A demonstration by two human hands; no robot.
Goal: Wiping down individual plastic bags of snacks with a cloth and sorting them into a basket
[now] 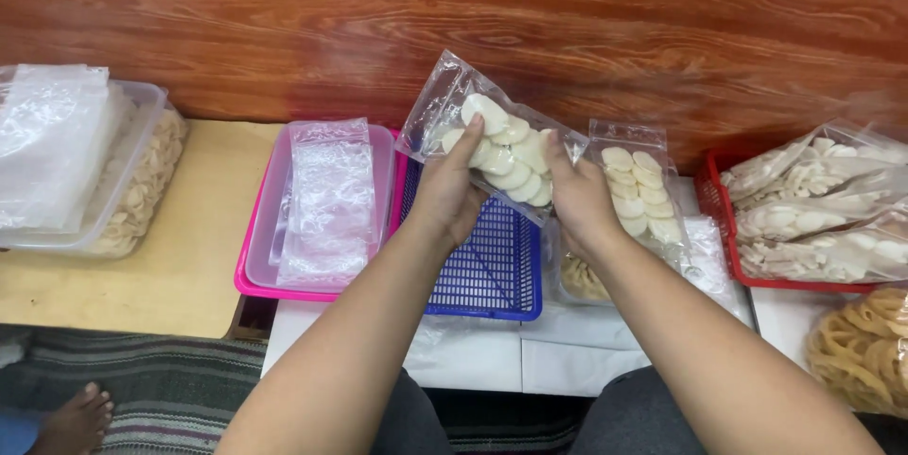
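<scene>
Left hand [445, 192] clamped on bag [492, 148], centre frame | right hand [579, 195] grips bag's right end | blue basket [492, 271] below | pink tray [253, 261] left.

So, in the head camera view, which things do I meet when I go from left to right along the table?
clear tub of crackers → pink tray with empty bags → blue basket → packed bag standing beside the right hand → red basket of filled bags → yellow ring crackers

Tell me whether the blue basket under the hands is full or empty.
Empty, as far as shows: the blue basket has bare mesh visible below the left hand and right hand, which hold a clear bag of white crackers above it.
</scene>
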